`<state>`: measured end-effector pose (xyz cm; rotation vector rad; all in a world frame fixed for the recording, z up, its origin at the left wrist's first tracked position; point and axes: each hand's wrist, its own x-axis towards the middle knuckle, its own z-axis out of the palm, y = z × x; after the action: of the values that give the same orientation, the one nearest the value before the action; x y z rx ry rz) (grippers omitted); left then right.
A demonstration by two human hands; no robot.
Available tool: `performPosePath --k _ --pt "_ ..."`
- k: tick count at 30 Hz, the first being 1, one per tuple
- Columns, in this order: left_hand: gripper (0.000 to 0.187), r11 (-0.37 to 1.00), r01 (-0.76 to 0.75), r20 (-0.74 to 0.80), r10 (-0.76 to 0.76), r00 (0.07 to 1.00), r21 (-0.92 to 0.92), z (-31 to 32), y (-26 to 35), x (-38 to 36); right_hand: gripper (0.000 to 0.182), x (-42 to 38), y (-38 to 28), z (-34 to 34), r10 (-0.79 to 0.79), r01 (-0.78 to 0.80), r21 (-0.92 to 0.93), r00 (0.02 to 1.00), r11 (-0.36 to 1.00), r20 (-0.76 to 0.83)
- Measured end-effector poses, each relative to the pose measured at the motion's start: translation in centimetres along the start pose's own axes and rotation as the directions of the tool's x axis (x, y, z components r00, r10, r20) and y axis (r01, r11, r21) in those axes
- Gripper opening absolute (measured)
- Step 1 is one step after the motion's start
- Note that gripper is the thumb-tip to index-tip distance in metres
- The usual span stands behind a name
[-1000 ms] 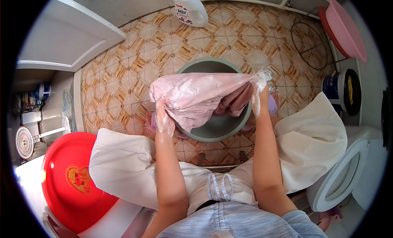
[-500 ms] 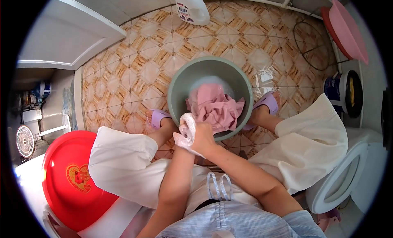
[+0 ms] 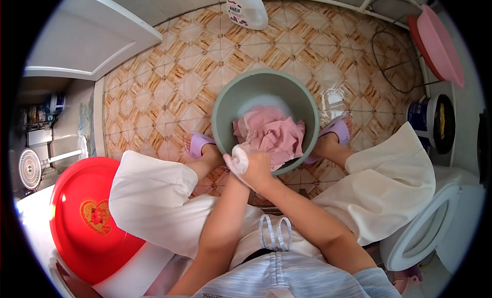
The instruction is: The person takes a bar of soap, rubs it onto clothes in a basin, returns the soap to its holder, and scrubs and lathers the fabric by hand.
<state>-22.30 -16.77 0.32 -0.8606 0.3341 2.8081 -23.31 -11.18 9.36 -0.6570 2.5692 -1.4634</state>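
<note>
A grey-green basin (image 3: pixel 221 101) stands on the floor between my feet. Inside it lies a crumpled wet pink cloth (image 3: pixel 277 131), with whitish suds behind it. My left hand (image 3: pixel 237 162), coated in white foam, is closed at the basin's near rim. Pressed against it from the right is my right hand (image 3: pixel 258 171), its fingers curled. The near part of the cloth runs up to both hands, and the bunch between them is mostly hidden by fingers and foam.
A white detergent bottle (image 3: pixel 247 11) stands ahead by the wall. A red basin (image 3: pixel 77 236) is at left, a white toilet seat (image 3: pixel 425 226) at right. Pink and red basins (image 3: pixel 439 44) lean at the right wall near a dark blue bucket (image 3: pixel 423 116). The patterned tiles (image 3: pixel 179 83) look wet.
Both hands have shifted slightly, and the foamy left hand is lower and more turned under the right. The pink cloth has moved a little within the basin. The view has tilted slightly.
</note>
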Motion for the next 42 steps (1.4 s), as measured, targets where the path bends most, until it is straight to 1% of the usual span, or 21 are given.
performPosePath --k 3,7,8,9,10,12,14,17,19,21,22,25,27,29,31,33,35,37,39,40,42 --pt "0.033 0.998 -0.067 -0.406 0.065 0.912 0.008 2.4 -0.9 -0.3 0.022 3.5 4.9 -1.4 0.169 -0.195 -0.18 0.974 0.964 -0.151" --pt "0.033 0.994 -0.009 -0.402 0.053 0.914 0.11 4.2 -0.4 -1.1 0.019 3.3 6.4 -2.2 0.306 -0.331 -0.129 0.935 0.935 -0.181" --pt "0.035 0.998 -0.006 -0.251 0.02 0.968 0.056 1.7 0.2 -0.4 0.017 2.2 2.9 -2.3 0.226 -0.241 -0.081 0.962 0.967 -0.156" --pt "0.031 1.0 -0.004 0.547 -0.011 0.837 0.026 -6.6 0.8 1.7 0.017 0.6 1.0 -1.5 0.108 -0.112 -0.025 0.987 0.993 -0.122" --pt "0.031 1.0 -0.004 0.546 -0.011 0.838 0.026 -5.4 0.7 1.4 0.018 -0.5 0.2 -0.5 0.018 -0.017 0.012 0.999 1.0 -0.042" --pt "0.025 0.998 -0.057 0.026 0.056 0.998 0.033 1.6 0.3 -0.5 0.02 -0.7 1.2 0.5 -0.076 0.074 0.061 0.996 0.995 0.036" --pt "0.021 0.993 -0.094 -0.498 0.118 0.859 0.073 6.2 0.3 -1.7 0.024 2.2 4.9 0.0 0.198 -0.229 -0.195 0.966 0.954 -0.163" --pt "0.012 0.932 0.061 -0.212 0.017 0.977 0.358 0.9 1.5 -1.3 0.028 4.9 10.1 -4.0 0.445 -0.482 -0.179 0.87 0.857 -0.212" --pt "0.019 0.898 0.029 -0.361 0.146 0.921 0.438 5.1 1.0 -1.9 0.029 5.2 10.9 -6.4 0.507 -0.542 -0.057 0.814 0.839 -0.282" --pt "0.026 0.557 -0.377 -0.101 0.646 0.757 0.74 7.3 0.7 -2.1 0.028 4.9 10.4 -6.9 0.43 -0.441 0.074 0.803 0.894 -0.413" --pt "0.026 0.167 -0.35 0.123 0.73 0.672 0.922 4.6 1.6 -1.2 0.028 5.1 10.5 -7.6 0.431 -0.443 0.072 0.804 0.894 -0.409" --pt "0.032 0.068 -0.168 0.077 0.681 0.728 0.983 9.5 4.0 -4.5 0.027 5.9 9.2 -10.2 0.397 -0.345 0.396 0.916 0.851 -0.056" --pt "0.034 0.223 -0.225 0.007 0.694 0.72 0.949 11.4 4.2 -5.2 0.024 6.7 5.7 -11.9 0.392 -0.571 0.37 0.798 0.732 0.458" --pt "0.034 0.068 -0.089 0.017 0.694 0.72 0.994 12.3 4.4 -5.8 0.064 6.3 3.7 -11.1 0.253 -0.374 0.193 0.851 0.907 0.46" --pt "0.035 0.1 -0.221 0.088 0.706 0.703 0.97 11.6 4.1 -5.6 0.072 5.3 5.4 -8.8 0.203 -0.245 0.022 0.845 0.969 0.494" --pt "0.035 0.124 -0.345 0.154 0.721 0.675 0.93 10.3 4.0 -5.4 0.071 5.3 5.3 -8.7 0.265 -0.342 0.06 0.817 0.938 0.512" --pt "0.028 0.203 -0.465 0.188 0.723 0.665 0.862 9.0 4.5 -5.5 0.067 6.8 4.9 -9.5 0.584 -0.618 -0.115 0.643 0.778 0.496" --pt "0.041 0.288 -0.487 0.167 0.699 0.695 0.824 8.9 4.4 -5.7 0.07 7.6 4.2 -10.4 0.674 -0.629 -0.28 0.564 0.725 0.477" --pt "0.043 0.577 -0.666 0.097 0.717 0.69 0.473 9.4 4.3 -5.5 0.073 6.4 4.2 -10.3 0.005 -0.004 -0.003 0.956 1.0 0.294" --pt "0.043 0.577 -0.665 0.099 0.715 0.692 0.474 9.9 4.4 -5.7 0.076 6.2 4.0 -10.2 -0.006 0.003 0.007 0.907 1.0 0.421" --pt "0.044 0.85 -0.522 -0.046 0.52 0.853 -0.062 12.4 5.4 -6.8 0.057 5.6 4.2 -8.3 -0.054 0.102 -0.105 0.922 0.989 0.385"
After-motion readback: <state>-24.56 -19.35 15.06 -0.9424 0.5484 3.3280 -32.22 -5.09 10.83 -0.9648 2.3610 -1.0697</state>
